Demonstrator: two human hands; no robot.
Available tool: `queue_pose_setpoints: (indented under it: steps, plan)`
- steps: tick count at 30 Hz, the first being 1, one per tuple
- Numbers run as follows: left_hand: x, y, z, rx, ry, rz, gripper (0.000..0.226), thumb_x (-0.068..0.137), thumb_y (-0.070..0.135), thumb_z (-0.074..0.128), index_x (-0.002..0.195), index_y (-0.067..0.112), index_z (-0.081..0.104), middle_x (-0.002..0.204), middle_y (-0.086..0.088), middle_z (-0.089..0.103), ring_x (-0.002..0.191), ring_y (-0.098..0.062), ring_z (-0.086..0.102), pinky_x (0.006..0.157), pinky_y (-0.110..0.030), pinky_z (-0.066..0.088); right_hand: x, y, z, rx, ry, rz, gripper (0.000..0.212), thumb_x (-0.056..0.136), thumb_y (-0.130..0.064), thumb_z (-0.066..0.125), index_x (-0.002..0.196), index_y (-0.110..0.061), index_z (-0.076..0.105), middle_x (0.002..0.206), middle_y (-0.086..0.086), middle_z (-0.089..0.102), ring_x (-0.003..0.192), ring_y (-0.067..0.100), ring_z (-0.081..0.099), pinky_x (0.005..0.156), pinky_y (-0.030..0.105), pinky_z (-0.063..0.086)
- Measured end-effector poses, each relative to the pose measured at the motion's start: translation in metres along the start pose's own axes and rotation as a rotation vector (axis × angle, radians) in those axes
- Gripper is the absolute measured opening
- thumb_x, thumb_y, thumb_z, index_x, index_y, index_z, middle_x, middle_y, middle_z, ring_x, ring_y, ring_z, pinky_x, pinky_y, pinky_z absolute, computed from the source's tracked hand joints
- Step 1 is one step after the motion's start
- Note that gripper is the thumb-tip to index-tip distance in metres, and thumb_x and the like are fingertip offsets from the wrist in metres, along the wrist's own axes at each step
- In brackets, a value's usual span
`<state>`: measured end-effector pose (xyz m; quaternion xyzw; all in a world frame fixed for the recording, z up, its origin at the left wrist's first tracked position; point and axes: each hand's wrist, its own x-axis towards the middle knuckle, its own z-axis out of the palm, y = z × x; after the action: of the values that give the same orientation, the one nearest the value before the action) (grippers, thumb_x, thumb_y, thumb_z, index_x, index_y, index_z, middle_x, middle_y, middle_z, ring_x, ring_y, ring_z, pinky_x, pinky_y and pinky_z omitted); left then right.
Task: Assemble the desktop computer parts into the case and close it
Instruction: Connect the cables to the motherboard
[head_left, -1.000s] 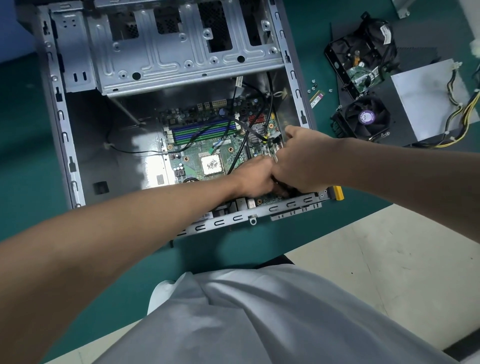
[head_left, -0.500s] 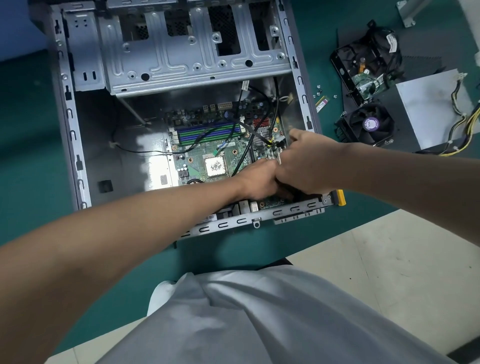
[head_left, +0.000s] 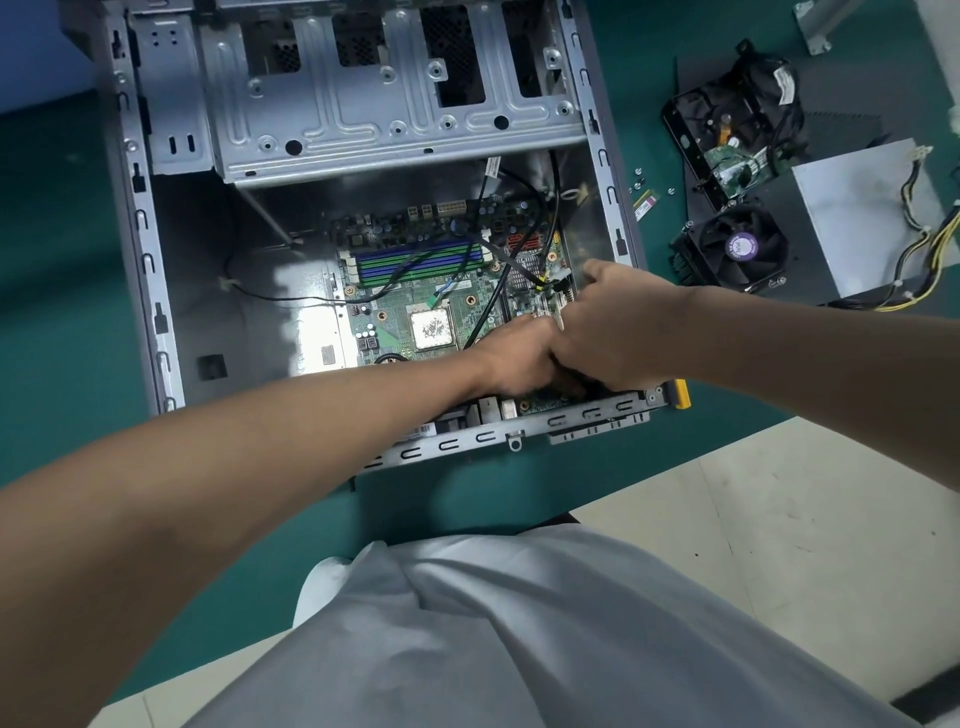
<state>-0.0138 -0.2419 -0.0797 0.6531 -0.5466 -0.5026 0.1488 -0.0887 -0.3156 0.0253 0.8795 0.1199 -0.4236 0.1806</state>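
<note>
Grey metal computer case (head_left: 156, 291) lies open at frame centre on the teal surface (head_left: 62, 312). Left hand (head_left: 514, 358) and right hand (head_left: 618, 332) meet at the lower-right corner of the green motherboard (head_left: 400, 306), right nearer the wall; fingers are hidden, so neither grip can be read. Black cooler fan (head_left: 737, 247) sits upper right.

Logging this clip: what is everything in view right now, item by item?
case: one, grey, open, on the mat
motherboard: one, green, inside the case
cables: several, black, across the motherboard
cooler fan: one, black, right of the case
power supply: one, grey, far right
drive: one, black bracket, beyond the cooler fan
screws: few, silver, by the case's right wall
mat: one, green, under the case
left hand: one, at the motherboard's near right corner
right hand: one, against the left hand, grip hidden
</note>
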Motion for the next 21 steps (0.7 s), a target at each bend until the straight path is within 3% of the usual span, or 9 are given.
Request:
queue_pose_setpoints:
  steps: [4,7,9,13,18,21]
  plan:
    - [0.001,0.0004,-0.0006,0.006,-0.006,-0.022,0.013,0.089,0.005,0.054,0.097,0.013,0.06,0.09,-0.001,0.059,0.083,-0.018,0.058,0.075,-0.027,0.049,-0.0041,0.0022,0.0004,0.041,0.057,0.02,0.013,0.097,-0.017,0.039,0.097,-0.022,0.052,0.104,0.005,0.062,0.092,0.023,0.062,0.097,0.038,0.035]
    - [-0.001,0.0011,-0.002,0.013,-0.007,0.019,0.022,0.088,0.005,0.054,0.078,0.024,0.049,0.075,0.011,0.048,0.067,-0.003,0.047,0.06,-0.013,0.038,-0.0017,-0.0006,-0.0003,0.054,0.047,0.0,0.013,0.096,-0.019,0.041,0.086,-0.025,0.038,0.104,0.005,0.062,0.093,0.023,0.062,0.094,0.037,0.041]
    - [-0.0019,0.0008,-0.0016,0.037,-0.021,0.018,0.032,0.087,0.001,0.05,0.071,0.028,0.044,0.073,0.012,0.046,0.067,-0.005,0.046,0.056,-0.01,0.033,0.0,-0.0027,-0.0008,0.064,0.025,-0.014,0.017,0.096,-0.019,0.042,0.083,-0.025,0.033,0.103,0.004,0.062,0.092,0.022,0.062,0.094,0.04,0.043]
    - [-0.0007,-0.0009,-0.0003,0.046,-0.013,0.006,0.019,0.086,0.001,0.05,0.084,0.019,0.053,0.075,0.009,0.047,0.069,-0.009,0.049,0.065,-0.017,0.04,-0.0031,0.0005,-0.0006,0.069,0.065,0.01,0.009,0.095,-0.018,0.041,0.087,-0.022,0.044,0.101,0.006,0.062,0.091,0.024,0.063,0.092,0.041,0.045]
    - [-0.002,-0.0008,-0.0021,0.019,-0.01,0.024,0.037,0.085,0.001,0.054,0.066,0.031,0.043,0.068,0.014,0.045,0.062,0.005,0.042,0.047,-0.003,0.031,-0.0013,-0.0016,0.0013,0.019,0.043,0.003,0.018,0.096,-0.019,0.041,0.105,-0.019,0.056,0.105,0.005,0.062,0.093,0.023,0.062,0.096,0.037,0.039]
    - [-0.0007,-0.0019,0.0,0.009,-0.014,0.021,0.024,0.087,0.006,0.058,0.076,0.027,0.053,0.074,0.009,0.053,0.067,-0.006,0.051,0.057,-0.006,0.038,-0.0009,-0.001,0.002,0.025,0.036,-0.003,0.016,0.096,-0.019,0.04,0.103,-0.02,0.054,0.103,0.004,0.062,0.093,0.023,0.062,0.098,0.039,0.037]
